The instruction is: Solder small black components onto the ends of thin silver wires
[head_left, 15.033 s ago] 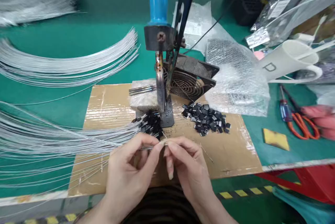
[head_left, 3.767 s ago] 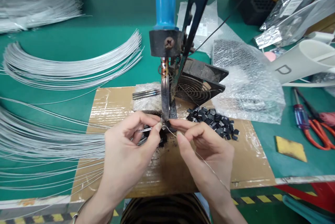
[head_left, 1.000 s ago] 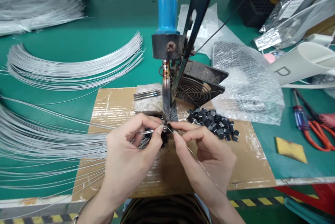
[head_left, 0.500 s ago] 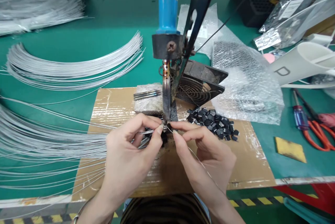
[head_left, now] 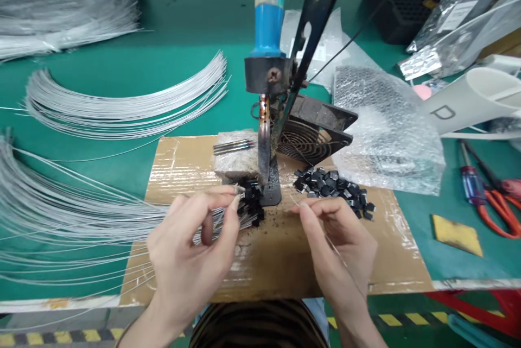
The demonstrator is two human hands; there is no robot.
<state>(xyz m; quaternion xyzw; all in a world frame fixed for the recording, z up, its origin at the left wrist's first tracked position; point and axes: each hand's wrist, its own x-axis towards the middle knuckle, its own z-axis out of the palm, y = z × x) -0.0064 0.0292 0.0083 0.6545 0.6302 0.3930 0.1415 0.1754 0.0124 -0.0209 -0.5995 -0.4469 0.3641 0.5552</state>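
My left hand pinches a grey wire between thumb and index finger; a small silvery tip shows at the fingertips, blurred. Just past those fingertips, black-ended wires lie in a pile on the cardboard. My right hand grips a thin strand of solder wire, which runs back along the palm towards the wrist. Between and beyond both hands a blue-handled soldering iron hangs tip down in a stand, its bent tip apart from either hand.
Small black connectors are heaped right of the iron, on the cardboard. A fan stands behind. Grey wire bundles spread leftward. A yellow sponge, orange-handled pliers and bubble wrap lie rightward.
My hands have moved apart, away from the iron's tip: the left one to the left with the wire, the right one to the right with the solder. The view has shifted slightly.
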